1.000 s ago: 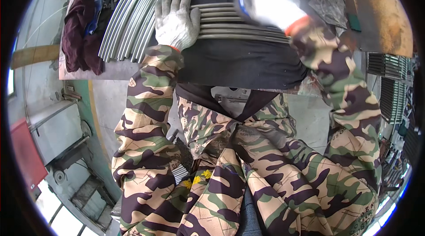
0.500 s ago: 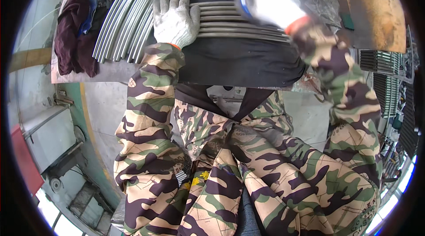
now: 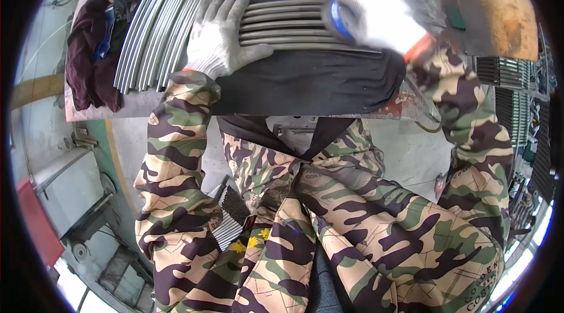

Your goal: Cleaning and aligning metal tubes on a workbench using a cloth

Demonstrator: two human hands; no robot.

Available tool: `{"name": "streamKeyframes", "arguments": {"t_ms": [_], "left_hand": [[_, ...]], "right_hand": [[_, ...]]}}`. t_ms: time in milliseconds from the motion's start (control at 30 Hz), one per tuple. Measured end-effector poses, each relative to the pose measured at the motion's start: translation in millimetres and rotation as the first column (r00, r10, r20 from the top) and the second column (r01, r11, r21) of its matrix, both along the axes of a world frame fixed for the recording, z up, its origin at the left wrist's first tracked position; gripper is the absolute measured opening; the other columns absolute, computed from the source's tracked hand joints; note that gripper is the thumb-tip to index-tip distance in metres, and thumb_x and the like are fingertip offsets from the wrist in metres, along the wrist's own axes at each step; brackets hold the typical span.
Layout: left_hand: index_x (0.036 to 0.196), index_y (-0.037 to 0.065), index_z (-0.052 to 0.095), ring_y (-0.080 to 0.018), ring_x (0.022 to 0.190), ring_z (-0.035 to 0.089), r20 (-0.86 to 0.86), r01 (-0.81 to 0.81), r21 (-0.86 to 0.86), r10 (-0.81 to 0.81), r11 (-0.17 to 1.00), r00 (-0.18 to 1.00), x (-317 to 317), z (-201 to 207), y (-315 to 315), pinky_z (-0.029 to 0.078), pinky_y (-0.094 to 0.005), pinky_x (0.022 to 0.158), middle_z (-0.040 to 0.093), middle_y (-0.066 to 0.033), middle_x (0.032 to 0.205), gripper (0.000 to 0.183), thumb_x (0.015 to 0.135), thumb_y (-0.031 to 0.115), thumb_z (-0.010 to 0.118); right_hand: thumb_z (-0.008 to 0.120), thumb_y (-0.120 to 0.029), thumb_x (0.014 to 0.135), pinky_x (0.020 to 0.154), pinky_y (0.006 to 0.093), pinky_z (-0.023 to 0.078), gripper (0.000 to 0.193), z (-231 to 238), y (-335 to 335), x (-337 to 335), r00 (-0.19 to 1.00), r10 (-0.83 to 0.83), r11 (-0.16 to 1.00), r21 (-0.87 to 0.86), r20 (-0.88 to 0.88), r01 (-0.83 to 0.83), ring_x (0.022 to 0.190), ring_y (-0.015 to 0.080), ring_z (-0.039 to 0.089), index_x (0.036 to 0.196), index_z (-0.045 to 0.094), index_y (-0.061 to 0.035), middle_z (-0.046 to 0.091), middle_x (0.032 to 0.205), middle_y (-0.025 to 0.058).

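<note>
Several grey metal rods lie side by side, running left to right on a black cloth. My left hand, in a white knit glove, rests flat across their left ends, fingers stretched and thumb apart. Over the right part of the rods is my right hand, also gloved and smeared by motion. Its fingers curl round a blue-rimmed, dark round thing, whose kind I cannot make out. That thing is at the rods and hides part of them.
Left of my left hand lies a bundle of long shiny rods. Beyond it are a maroon cloth and dark rags. A rusty brown sheet sits at the far right. Racked metal parts stand at the right.
My left hand has slid left and turned, with its thumb now pointing right along the rods. My right hand has moved a little right and nearer with the blue-rimmed thing.
</note>
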State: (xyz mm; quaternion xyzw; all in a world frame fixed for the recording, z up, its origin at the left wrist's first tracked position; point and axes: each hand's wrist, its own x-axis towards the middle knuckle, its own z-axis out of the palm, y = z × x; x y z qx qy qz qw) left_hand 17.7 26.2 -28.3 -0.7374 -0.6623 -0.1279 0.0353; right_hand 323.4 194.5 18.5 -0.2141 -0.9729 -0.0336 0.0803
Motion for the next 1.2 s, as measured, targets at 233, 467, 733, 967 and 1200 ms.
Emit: {"name": "streamKeyframes", "arguments": {"t_ms": [233,467,733,967,1200], "left_hand": [[0.154,0.001,0.054,-0.0487,0.147,0.051,-0.049,-0.050,0.014,0.050,0.999,0.998,-6,-10,-6,0.037,-0.0582,0.127,0.057,-0.0269,0.157,0.107,0.078,0.068,0.087],[0.152,-0.003,0.054,-0.0503,0.148,0.049,-0.030,0.002,0.050,0.000,0.999,1.000,-12,-13,-13,0.034,-0.0610,0.127,0.057,-0.0314,0.153,0.105,0.077,0.060,0.091],[0.136,-0.002,0.057,-0.0442,0.127,0.058,-0.086,0.062,0.135,-0.051,0.989,0.995,2,0,-6,0.043,-0.0576,0.113,0.063,-0.0223,0.132,0.100,0.067,0.061,0.093],[0.139,-0.003,0.058,-0.0454,0.129,0.058,-0.059,0.050,0.151,-0.042,0.987,0.997,5,1,-12,0.043,-0.0589,0.112,0.063,-0.0235,0.135,0.103,0.069,0.064,0.092],[0.141,-0.002,0.058,-0.0436,0.130,0.057,-0.066,0.019,0.205,-0.006,0.979,0.998,3,-11,-17,0.042,-0.0591,0.115,0.062,-0.0220,0.137,0.103,0.070,0.065,0.091]], "right_hand": [[0.068,-0.022,0.097,0.085,0.0520,0.062,0.026,13,-16,14,0.994,0.101,0.991,-0.092,0.042,-0.097,0.105,0.0375,0.068,0.119,0.066,-0.0090,0.063,0.112,0.0162],[0.068,-0.026,0.097,0.080,0.0530,0.061,0.025,15,-17,7,0.996,0.052,0.996,-0.081,0.078,-0.046,0.103,0.0351,0.068,0.114,0.068,-0.0084,0.063,0.110,0.0162],[0.065,-0.021,0.097,0.081,0.0525,0.061,0.024,2,18,-3,0.999,-0.032,0.999,0.000,0.022,0.032,0.104,0.0387,0.069,0.117,0.067,-0.0083,0.065,0.110,0.0183],[0.080,-0.026,0.086,0.087,0.0497,0.060,0.035,26,-6,21,0.983,0.180,0.966,-0.198,0.040,-0.169,0.109,0.0356,0.066,0.115,0.067,-0.0105,0.061,0.114,0.0141],[0.088,-0.026,0.079,0.097,0.0501,0.058,0.055,26,-2,16,0.980,0.118,0.968,-0.239,0.162,-0.077,0.113,0.0388,0.065,0.126,0.063,-0.0098,0.061,0.119,0.0145]]}}
